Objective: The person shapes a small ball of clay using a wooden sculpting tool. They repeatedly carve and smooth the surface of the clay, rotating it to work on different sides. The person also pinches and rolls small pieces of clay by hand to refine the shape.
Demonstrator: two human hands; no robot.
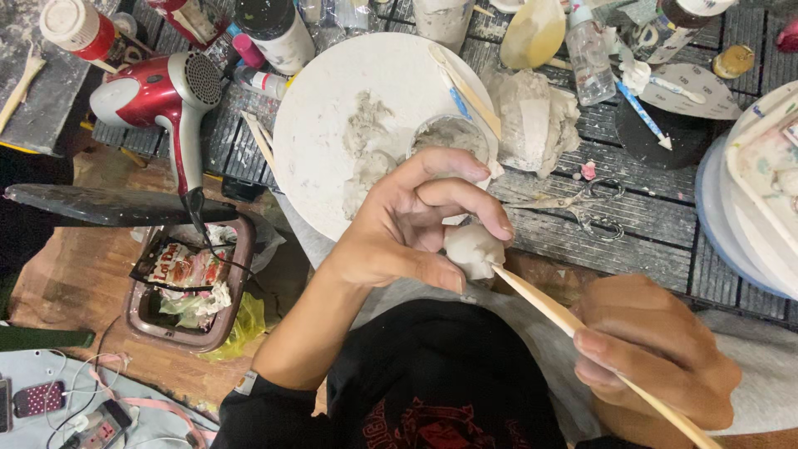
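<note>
Black shirt [440,374] lowest in frame, nearest the lens. Just above it, left hand [407,224] curled about a small pale clay lump [472,248], pinched between thumb below and fingertips above, fingers half closed. Right hand [657,353] at 4 o'clock, closed snugly round a long wooden stick [565,320], tip touching the lump's lower right edge.

Behind the lump toward 12 o'clock, a white round board [332,125] smeared with grey clay, a second wooden tool laid across it. At 1 o'clock a larger clay mass [536,116] on the dark slatted table [657,241]; scissors [582,208] just beside it at 2 o'clock. Red hair dryer [162,96] at 10 o'clock; small brown bin [195,291] with wrappers at 8 o'clock.

Probably best done with light pressure: stick held low and shallow against the surface, stroked rather than jabbed, lump turned by the left fingers instead of shifting the stick. Soft clay likely to dent under a hard pinch, so a loose, even hold seems wise.
</note>
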